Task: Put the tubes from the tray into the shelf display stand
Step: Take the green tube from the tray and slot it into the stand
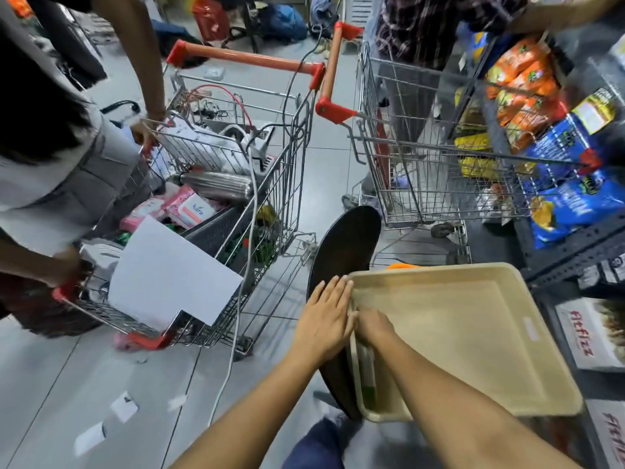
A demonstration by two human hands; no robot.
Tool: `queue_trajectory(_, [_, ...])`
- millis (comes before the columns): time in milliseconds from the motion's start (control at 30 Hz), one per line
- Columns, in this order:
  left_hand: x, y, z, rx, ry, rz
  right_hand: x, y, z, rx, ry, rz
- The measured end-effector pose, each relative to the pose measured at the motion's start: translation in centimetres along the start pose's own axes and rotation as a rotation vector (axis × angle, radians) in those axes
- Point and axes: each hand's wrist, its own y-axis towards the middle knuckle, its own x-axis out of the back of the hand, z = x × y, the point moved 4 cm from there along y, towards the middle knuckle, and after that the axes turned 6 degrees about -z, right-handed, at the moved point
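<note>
A beige plastic tray (473, 333) rests on a round black stool (341, 245) in front of me. One white tube with a green end (368, 377) lies along the tray's inner left wall. My left hand (324, 319) lies flat with fingers together, pressing on the tray's left rim. My right hand (372, 324) reaches into the tray's left side, fingers curled down over the tube's far end; the fingertips are hidden. The rest of the tray holds nothing. The dark metal shelf (575, 258) stands at the right.
Two wire shopping trolleys stand ahead: a loaded one (236, 184) on the left, held by a person (50, 170), and another (422, 164) on the right with a second person behind it. Snack bags (541, 106) and Fitfizz boxes (588, 336) fill the shelf. A white cable (236, 316) trails across the floor.
</note>
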Motion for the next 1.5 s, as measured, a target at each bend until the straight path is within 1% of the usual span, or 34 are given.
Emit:
queue_trajectory(33, [-0.1, 0.0, 0.0, 0.002, -0.008, -0.004, -0.1, 0.5, 0.1, 0.011, -0.020, 0.029])
queue_trajectory(133, [-0.1, 0.0, 0.1, 0.010, -0.017, -0.015, 0.2, 0.8, 0.6, 0.039, -0.152, 0.198])
queue_trajectory(200, [-0.1, 0.0, 0.1, 0.009, -0.016, -0.014, 0.2, 1.1, 0.7, 0.046, -0.138, 0.291])
queue_trajectory(300, [-0.1, 0.0, 0.1, 0.015, -0.009, -0.001, 0.6, 0.9, 1.5, 0.101, -0.209, 0.298])
queue_trajectory(333, [-0.1, 0.0, 0.1, 0.017, -0.007, 0.003, 0.2, 0.8, 1.3, 0.079, -0.211, 0.293])
queue_trajectory(400, [-0.1, 0.0, 0.1, 0.025, -0.003, 0.009, -0.5, 0.9, 1.3, 0.097, -0.270, 0.275])
queue_trajectory(433, [-0.1, 0.1, 0.1, 0.024, -0.003, 0.011, -0.5, 0.8, 1.3, 0.108, -0.290, 0.231])
queue_trajectory(500, [-0.1, 0.0, 0.1, 0.022, 0.003, 0.012, -0.6, 1.0, 1.0, 0.083, -0.301, 0.207])
queue_trajectory(600, [-0.2, 0.0, 0.2, 0.031, 0.004, 0.005, -0.2, 0.7, 1.3, 0.114, -0.333, 0.254])
queue_trajectory(700, [-0.4, 0.0, 0.3, 0.034, 0.005, 0.003, 0.7, 0.7, 1.0, 0.171, -0.314, 0.271])
queue_trajectory(800, [-0.5, -0.1, 0.3, 0.029, 0.012, 0.006, 2.3, 0.1, 0.4, 0.139, -0.272, 0.338])
queue_trajectory(900, [-0.5, -0.1, 0.2, 0.016, 0.026, 0.009, 4.2, -1.6, -0.1, 0.200, -0.244, 0.335])
queue_trajectory(967, [-0.4, -0.1, 0.1, -0.004, 0.031, 0.021, 5.7, -2.3, -0.5, 0.219, -0.175, 0.288])
queue_trajectory(1067, [0.1, 0.2, -0.2, -0.036, 0.029, 0.032, 9.1, -4.4, -0.9, 0.226, -0.085, 0.138])
queue_trajectory(1167, [2.3, 1.2, -0.6, -0.082, 0.057, -0.029, 13.2, -7.2, -1.3, 0.240, 0.012, -0.004])
queue_trajectory(1267, [5.4, 3.3, -1.9, -0.144, 0.089, -0.094, 18.7, -11.3, -2.1, 0.263, 0.011, -0.181])
queue_trajectory(1333, [7.9, 5.2, -3.8, -0.174, 0.089, -0.151, 22.7, -14.2, -3.1, 0.268, 0.020, -0.265])
queue_trajectory(1433, [11.5, 7.7, -8.1, -0.253, 0.084, -0.259, 29.3, -19.2, -4.7, 0.256, -0.030, -0.399])
queue_trajectory(1500, [13.7, 9.3, -11.9, -0.347, 0.064, -0.327, 33.9, -23.0, -6.1, 0.253, -0.068, -0.500])
